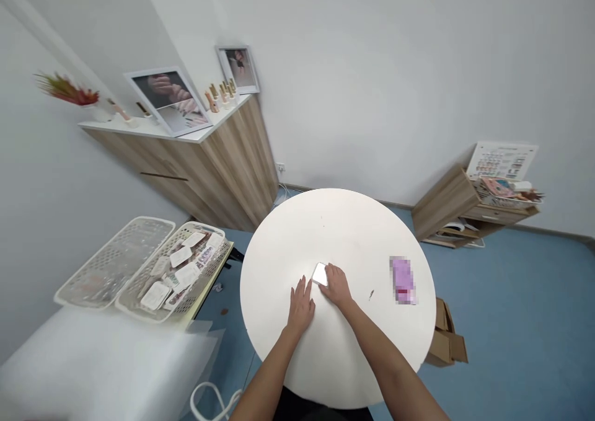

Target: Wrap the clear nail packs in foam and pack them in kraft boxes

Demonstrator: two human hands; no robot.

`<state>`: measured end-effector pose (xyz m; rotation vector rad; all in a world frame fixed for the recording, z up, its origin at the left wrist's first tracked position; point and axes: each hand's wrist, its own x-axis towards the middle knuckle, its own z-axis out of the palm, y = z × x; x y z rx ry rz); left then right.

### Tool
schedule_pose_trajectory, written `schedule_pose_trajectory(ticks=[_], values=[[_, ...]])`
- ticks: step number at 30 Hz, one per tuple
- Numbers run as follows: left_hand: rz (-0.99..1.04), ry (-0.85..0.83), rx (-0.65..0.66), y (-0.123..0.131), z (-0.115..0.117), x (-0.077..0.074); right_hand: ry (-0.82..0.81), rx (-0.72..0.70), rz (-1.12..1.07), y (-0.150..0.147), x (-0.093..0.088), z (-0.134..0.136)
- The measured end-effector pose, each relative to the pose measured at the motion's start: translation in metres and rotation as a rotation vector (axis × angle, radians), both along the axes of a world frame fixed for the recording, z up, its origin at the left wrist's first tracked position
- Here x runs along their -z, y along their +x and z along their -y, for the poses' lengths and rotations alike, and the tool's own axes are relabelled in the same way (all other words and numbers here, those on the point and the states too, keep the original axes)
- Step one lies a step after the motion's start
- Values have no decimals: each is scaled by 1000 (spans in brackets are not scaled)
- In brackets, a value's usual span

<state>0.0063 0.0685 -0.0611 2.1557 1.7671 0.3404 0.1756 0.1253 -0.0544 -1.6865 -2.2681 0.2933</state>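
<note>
While both forearms reach in from the lower edge of the view, the left hand [301, 306] lies palm-down on a round white table [353, 235], fingers slightly apart, and the right hand [336, 286] rests angled across it, fingers together. Item: white rounded-corner rectangular object [320, 274], on the tabletop between the hands, its lower part covered by the right fingertips [326, 273]; glare hides any surface detail, so its kind is unclear. Left fingertips [309, 281] just beside it, contact uncertain. Whether the right fingers grip it cannot be told, the thumb being hidden. Also on the table: pink-purple package [403, 280], pixelated, its print unreadable; small dark fleck [370, 294], too small to identify. Off the table, left: two perforated white plastic trays [139, 269], one holding white packets [179, 272]
</note>
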Motion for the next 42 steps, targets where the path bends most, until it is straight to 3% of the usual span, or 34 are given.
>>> schedule_pose_trajectory(ticks=[8, 13, 17, 23, 32, 37, 42], values=[[-144, -33, -77, 5, -3, 2, 12, 54, -6, 11, 9, -29], [-122, -28, -116, -12, 23, -10, 41, 63, 19, 17, 14, -26], [-108, 38, -205, -46, 55, -21, 108, -23, -38, -5, 13, -26], [-101, 85, -499, -126, 119, -28, 125, -309, -91, -107, -2, -6], [-119, 127, -801, -271, 214, -37, 84, -782, -118, -297, -28, 78], [-118, 85, -853, -324, 244, -31, 30, -975, -16, -378, -40, 117], [-122, 79, -858, -360, 251, -20, 3, -1089, 88, -439, -47, 130]])
